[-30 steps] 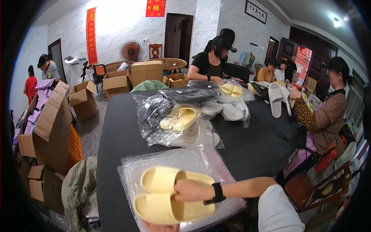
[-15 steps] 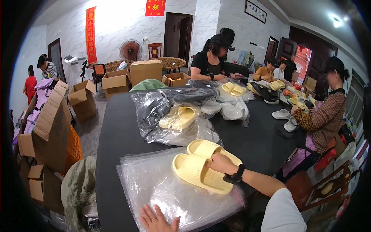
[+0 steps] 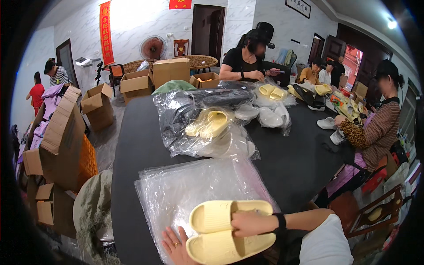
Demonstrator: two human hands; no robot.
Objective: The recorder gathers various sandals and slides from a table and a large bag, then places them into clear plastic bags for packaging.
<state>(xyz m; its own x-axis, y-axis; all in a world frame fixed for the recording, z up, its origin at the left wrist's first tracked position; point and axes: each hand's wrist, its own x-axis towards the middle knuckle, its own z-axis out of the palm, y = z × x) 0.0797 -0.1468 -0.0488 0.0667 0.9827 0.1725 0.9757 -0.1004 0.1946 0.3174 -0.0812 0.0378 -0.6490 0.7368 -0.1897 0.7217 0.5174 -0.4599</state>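
Observation:
My right hand (image 3: 248, 224) grips a pair of pale yellow slide slippers (image 3: 211, 217) by their inner sides, its fingers hidden under the straps' edges. The slippers lie side by side with their toes toward the left, above the near edge of a stack of clear plastic bags (image 3: 176, 187). Fingers spread, my left hand (image 3: 177, 247) rests flat on the near left part of that stack, close to the toe of the nearer slipper. A ring shows on one of its fingers.
Beyond the stack, bagged yellow slippers (image 3: 215, 124) and bagged white slippers (image 3: 274, 115) lie on the black table (image 3: 132, 145). A person in black (image 3: 240, 62) stands across; another in brown (image 3: 380, 128) works at the right. Cardboard boxes (image 3: 96, 106) stand at the left.
My right hand has drawn the yellow slippers nearer to me and turned them so their toes face left. My left hand stays on the bags, now partly beside the slippers.

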